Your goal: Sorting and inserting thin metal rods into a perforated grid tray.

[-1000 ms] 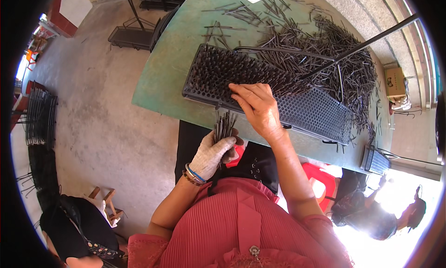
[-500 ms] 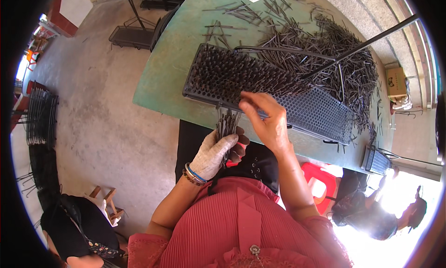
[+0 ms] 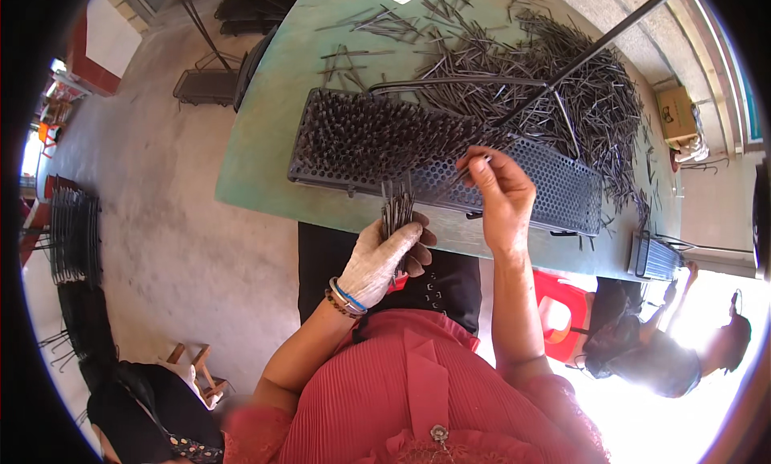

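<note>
My left hand, in a pale work glove with darker fingertips, is closed around an upright bundle of thin dark rods. It sits just off the near edge of the table. My bare right hand is over the front of a long black perforated rack, thumb and fingers pinched on a thin dark rod that slants down to the left. Many rods stand in the holes of the rack's left and middle part. Toward its right end the holes show without rods.
A big heap of loose rods covers the green table behind the rack. A metal bar frame rises over the rack. Another rack is at the far right, near another person. A red stool stands below.
My right hand has moved right, from near the bundle to over the rack, and now pinches a rod. My left hand keeps the bundle. The view has shifted slightly.
</note>
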Motion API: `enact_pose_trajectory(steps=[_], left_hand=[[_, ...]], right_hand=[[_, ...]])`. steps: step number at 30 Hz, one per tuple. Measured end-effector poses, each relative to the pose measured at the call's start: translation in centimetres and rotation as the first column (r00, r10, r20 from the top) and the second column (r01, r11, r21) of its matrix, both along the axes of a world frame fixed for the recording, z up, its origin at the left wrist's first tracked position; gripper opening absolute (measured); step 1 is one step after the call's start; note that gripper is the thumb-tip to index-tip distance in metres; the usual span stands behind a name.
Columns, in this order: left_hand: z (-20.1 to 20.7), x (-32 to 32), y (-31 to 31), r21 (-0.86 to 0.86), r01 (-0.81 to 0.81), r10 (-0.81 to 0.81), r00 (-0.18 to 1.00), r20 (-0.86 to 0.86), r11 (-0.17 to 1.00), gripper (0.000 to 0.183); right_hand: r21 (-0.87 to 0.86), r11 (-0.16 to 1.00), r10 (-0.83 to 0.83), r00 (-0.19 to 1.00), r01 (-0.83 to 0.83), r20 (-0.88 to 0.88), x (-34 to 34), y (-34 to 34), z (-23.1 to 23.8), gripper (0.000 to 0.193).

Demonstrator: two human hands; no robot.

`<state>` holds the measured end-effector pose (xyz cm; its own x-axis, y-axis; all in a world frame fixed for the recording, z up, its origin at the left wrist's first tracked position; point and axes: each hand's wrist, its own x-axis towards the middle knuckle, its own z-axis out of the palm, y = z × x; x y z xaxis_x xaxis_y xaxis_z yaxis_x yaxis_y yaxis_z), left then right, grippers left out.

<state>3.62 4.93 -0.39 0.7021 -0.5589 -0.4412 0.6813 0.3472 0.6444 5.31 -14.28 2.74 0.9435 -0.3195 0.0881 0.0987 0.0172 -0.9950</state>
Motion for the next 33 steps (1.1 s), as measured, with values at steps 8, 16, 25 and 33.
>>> enact_pose_trajectory(steps=[8,16,25,33], left_hand=[[-1.0,0.2,-1.2,0.041,0.001,0.002,0.998,-0.071,0.999,0.03],[-1.0,-0.2,-0.7,0.032,0.017,-0.013,0.994,-0.108,0.999,0.026],[-1.3,-0.1,-0.8,0.051,0.021,-0.016,0.994,-0.113,0.998,0.026],[-1.3,0.0,-0.6,0.058,0.019,-0.014,0.995,-0.099,0.998,0.024]], right_hand=[[-0.272,0.953,-0.107,0.987,0.137,0.124,2.6,-1.2,-2.1,0.021],[-0.449,0.883,-0.046,0.977,0.138,0.209,3.4,-0.6,-1.9,0.017],[-0.537,0.832,-0.017,0.974,0.14,0.228,3.2,-0.4,-2.2,0.018],[-0.669,0.703,0.031,0.93,0.239,0.365,3.2,0.2,-3.5,0.021]])
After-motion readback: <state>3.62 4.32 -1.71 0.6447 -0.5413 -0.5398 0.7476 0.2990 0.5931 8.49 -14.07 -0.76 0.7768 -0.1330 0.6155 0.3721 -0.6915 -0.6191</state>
